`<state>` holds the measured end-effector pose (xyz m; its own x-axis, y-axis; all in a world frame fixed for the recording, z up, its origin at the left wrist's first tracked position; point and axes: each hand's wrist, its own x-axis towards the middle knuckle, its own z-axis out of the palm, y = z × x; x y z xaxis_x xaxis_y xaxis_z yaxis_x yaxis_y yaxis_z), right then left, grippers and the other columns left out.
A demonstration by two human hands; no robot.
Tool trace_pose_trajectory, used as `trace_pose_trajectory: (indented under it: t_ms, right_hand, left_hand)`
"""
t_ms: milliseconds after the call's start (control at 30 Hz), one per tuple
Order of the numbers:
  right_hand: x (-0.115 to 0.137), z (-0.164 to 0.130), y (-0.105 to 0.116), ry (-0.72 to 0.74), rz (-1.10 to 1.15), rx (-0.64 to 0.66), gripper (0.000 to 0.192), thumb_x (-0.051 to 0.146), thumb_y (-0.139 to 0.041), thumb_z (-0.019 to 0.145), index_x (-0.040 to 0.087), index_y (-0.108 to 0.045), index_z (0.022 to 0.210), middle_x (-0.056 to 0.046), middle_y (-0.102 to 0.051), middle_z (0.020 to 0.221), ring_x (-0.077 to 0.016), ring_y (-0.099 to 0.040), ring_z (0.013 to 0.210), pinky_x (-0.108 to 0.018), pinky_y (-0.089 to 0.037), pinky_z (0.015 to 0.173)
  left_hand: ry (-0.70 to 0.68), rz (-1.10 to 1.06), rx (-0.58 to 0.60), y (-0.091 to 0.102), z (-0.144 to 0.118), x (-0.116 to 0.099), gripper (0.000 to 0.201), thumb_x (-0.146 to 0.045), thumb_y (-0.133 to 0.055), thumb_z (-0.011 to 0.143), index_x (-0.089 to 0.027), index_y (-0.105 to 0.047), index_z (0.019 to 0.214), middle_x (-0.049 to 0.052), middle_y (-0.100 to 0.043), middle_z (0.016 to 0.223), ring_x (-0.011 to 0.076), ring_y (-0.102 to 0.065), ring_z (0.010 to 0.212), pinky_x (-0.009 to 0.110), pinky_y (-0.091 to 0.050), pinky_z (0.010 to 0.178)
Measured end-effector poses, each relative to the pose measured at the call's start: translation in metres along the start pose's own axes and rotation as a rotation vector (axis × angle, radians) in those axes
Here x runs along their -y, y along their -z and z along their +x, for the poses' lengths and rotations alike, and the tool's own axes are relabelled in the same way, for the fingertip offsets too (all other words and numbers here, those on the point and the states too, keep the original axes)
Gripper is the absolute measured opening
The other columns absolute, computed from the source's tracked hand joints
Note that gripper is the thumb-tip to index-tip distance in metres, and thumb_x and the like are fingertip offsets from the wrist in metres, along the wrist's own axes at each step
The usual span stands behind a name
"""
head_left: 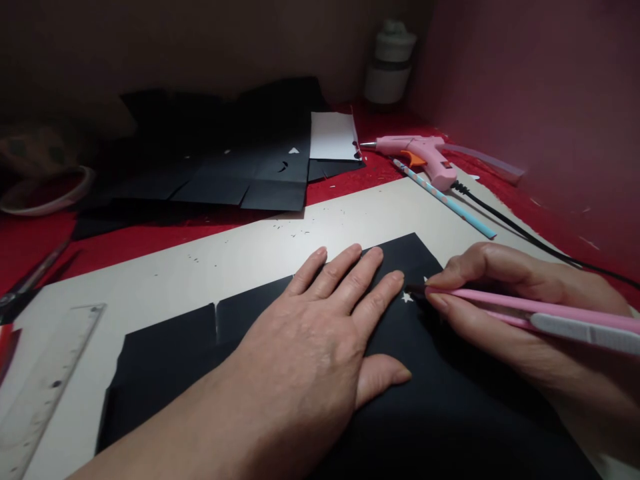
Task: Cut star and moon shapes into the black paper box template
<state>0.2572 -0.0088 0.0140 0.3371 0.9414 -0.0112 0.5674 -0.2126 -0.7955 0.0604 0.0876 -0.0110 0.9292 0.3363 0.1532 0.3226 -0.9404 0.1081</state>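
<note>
The right hand's (543, 283) grip clasps a pink cutter (575, 319) near a star cutout (407, 298); the left hand (320, 337), grip released, presses black paper (450, 407).

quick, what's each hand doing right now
Left hand: open, palm down on the black sheet.
Right hand: closed, holding a pink tool, tip by the white star.

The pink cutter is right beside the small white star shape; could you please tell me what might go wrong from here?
The pink cutter in the right hand points toward the left hand, so a slip might nick the nearby fingers. The star shape is small, so a stray cut could spoil it and mark the black sheet.
</note>
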Motion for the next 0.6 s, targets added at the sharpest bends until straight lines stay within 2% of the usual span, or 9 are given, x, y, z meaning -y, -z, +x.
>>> trace_pose_trajectory:
  t_ms: [133, 433, 533, 600]
  right_hand:
    - [0.0004, 0.0001, 0.0001, 0.006, -0.032, -0.008, 0.018, 0.049, -0.07, 0.082, 0.032, -0.07, 0.078, -0.002, -0.073, 0.069, -0.0176, -0.058, 0.051, -0.03, -0.035, 0.038]
    - [-0.0022, 0.0013, -0.0016, 0.079, -0.09, -0.043, 0.016, 0.046, -0.072, 0.081, 0.033, -0.069, 0.074, 0.001, -0.069, 0.062, -0.0149, -0.053, 0.044, -0.028, -0.03, 0.035]
    - [-0.0012, 0.0013, -0.002, 0.096, -0.058, -0.047, 0.015, 0.048, -0.071, 0.081, 0.034, -0.069, 0.076, 0.001, -0.068, 0.061, -0.0161, -0.055, 0.045, -0.029, -0.033, 0.036]
    - [0.002, 0.0, -0.0025, 0.054, -0.059, -0.056, 0.015, 0.048, -0.071, 0.083, 0.033, -0.07, 0.077, 0.0, -0.07, 0.064, -0.0178, -0.058, 0.05, -0.03, -0.035, 0.039]
  left_hand:
    - [-0.018, -0.001, -0.028, -0.0004, 0.0012, 0.0004, 0.076, -0.069, -0.051, 0.094, -0.016, -0.048, 0.15, 0.015, -0.043, 0.158, 0.0357, -0.039, 0.147, 0.057, -0.035, 0.119]
    - [-0.013, -0.011, -0.032, -0.0017, 0.0006, 0.0015, 0.077, -0.069, -0.051, 0.094, -0.018, -0.048, 0.15, 0.014, -0.042, 0.159, 0.0348, -0.039, 0.148, 0.057, -0.034, 0.119]
    - [-0.007, -0.009, -0.032, -0.0032, 0.0006, 0.001, 0.076, -0.069, -0.052, 0.094, -0.017, -0.048, 0.15, 0.014, -0.041, 0.159, 0.0338, -0.038, 0.148, 0.055, -0.032, 0.12]
    - [-0.005, -0.006, -0.033, -0.0037, 0.0004, 0.0009, 0.077, -0.069, -0.052, 0.093, -0.017, -0.048, 0.15, 0.014, -0.041, 0.16, 0.0337, -0.038, 0.149, 0.055, -0.032, 0.12]
